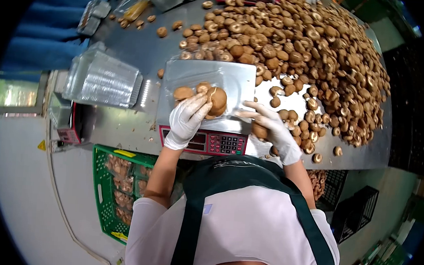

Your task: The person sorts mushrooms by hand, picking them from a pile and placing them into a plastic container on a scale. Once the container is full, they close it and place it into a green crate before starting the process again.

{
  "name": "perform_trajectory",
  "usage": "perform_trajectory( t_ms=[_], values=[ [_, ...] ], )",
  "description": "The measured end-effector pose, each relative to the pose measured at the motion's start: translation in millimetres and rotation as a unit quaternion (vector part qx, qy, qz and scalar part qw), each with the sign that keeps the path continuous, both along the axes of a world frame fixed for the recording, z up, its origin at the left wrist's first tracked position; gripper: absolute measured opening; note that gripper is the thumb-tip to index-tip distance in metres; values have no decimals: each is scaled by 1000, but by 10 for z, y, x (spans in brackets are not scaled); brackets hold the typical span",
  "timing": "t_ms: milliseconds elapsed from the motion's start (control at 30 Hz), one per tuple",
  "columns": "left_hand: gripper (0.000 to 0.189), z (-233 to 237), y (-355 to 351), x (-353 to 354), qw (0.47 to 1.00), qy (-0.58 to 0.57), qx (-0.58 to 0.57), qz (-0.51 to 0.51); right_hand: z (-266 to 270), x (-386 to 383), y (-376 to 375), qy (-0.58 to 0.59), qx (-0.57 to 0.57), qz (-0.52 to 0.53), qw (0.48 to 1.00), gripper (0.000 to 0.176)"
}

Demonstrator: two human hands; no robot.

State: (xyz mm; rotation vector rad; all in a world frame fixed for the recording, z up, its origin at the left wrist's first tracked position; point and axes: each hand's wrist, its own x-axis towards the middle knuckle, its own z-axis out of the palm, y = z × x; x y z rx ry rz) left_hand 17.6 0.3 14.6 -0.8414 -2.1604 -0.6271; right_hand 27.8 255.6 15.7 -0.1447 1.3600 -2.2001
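A clear plastic tray [225,77] lay flat on the scale [221,143]. In its near-left corner a few brown shiitake mushrooms [217,100] were bunched together, round caps and pale undersides mixed, partly under the outstretched fingers of the left hand [187,117]. One more brown mushroom [259,131] sat gripped in the right hand [272,126], just beside the tray's near-right corner.

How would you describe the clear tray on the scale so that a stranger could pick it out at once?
Find the steel table bearing the mushroom heap; at its near edge stands a scale with a red keypad panel. The clear tray lies on it, under the gloved left hand. Unlike the stacked empty trays to its left, it holds a few mushrooms.
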Motion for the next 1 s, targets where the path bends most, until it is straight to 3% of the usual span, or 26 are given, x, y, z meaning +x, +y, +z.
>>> perform_trajectory(
  t_ms=[67, 133, 200, 267, 300, 333, 433, 500, 533, 567, 667, 700, 733, 833, 867, 933, 1000],
  values=[
    [34, 53, 154, 41, 995, -47, -19, -80, 20, -22, -158, -29, 0, 6, 1000, 45],
    [32, 41, 334, 68, 987, -76, -34, -140, -105, -23, -313, 25, 50, -74, 996, 45],
    [29, 41, 435, 59, 994, -71, 26, -79, -168, 35, -201, -55, 4, -52, 997, 44],
    [27, 50, 481, 123, 989, -136, 58, 1, -353, 148, -84, -54, 85, -80, 992, 46],
    [26, 55, 502, 157, 981, -176, 87, -5, -355, 222, 57, -11, 170, -83, 982, 47],
    [26, 63, 536, 183, 970, -215, 115, -7, -357, 302, 213, 30, 253, -79, 964, 48],
    [25, 78, 788, 254, 951, -283, 116, -44, -466, 512, 739, 1, 356, -250, 900, 47],
    [25, 57, 1012, 322, 925, -361, 91, -74, -644, 632, 1153, 3, 467, -343, 815, 49],
    [31, -30, 1115, 335, 916, -383, 59, -105, -691, 664, 1312, 23, 470, -409, 782, 47],
    [37, -110, 1233, 360, 902, -410, 41, -126, -691, 706, 1465, -1, 444, -439, 781, 46],
    [57, -461, 1532, 385, 890, -423, -67, -154, -655, 739, 1751, 39, 635, -366, 679, 48],
    [67, -514, 1639, 397, 882, -437, -108, -137, -945, 748, 1881, 150, 653, -332, 664, 51],
    [76, -656, 1702, 398, 884, -427, -145, -122, -1153, 752, 1922, 184, 669, -305, 653, 55],
    [101, -793, 1904, 410, 856, -408, -315, -26, -1206, 814, 1943, 226, 677, -288, 639, 55],
    [101, -814, 1937, 407, 856, -408, -315, -24, -1256, 810, 1988, 227, 676, -288, 639, 55],
    [104, -823, 2009, 400, 838, -424, -342, 18, -1346, 799, 2096, 190, 557, -385, 710, 50],
    [105, -851, 2053, 405, 856, -396, -331, 32, -1312, 787, 2206, 147, 546, -414, 713, 43]
  ],
)
